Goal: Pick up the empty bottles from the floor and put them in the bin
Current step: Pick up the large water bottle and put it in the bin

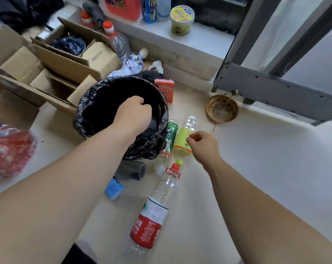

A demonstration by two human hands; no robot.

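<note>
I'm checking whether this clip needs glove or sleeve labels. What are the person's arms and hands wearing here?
Nothing that shows. The left hand and the right hand are bare, with no gloves, and no rings, watch or wristband can be seen. Both forearms are uncovered right down to the bottom edge of the head view, so no sleeve appears. No marks or bandages show on them either.

We see the bin [96, 103] on the floor [256, 159] with boxes [53, 73] to its left, several bottles [152, 216] lying just right of and in front of it, a bowl [222, 108] farther right, and a tub [182, 20] on the ledge [203, 40] behind.
</note>
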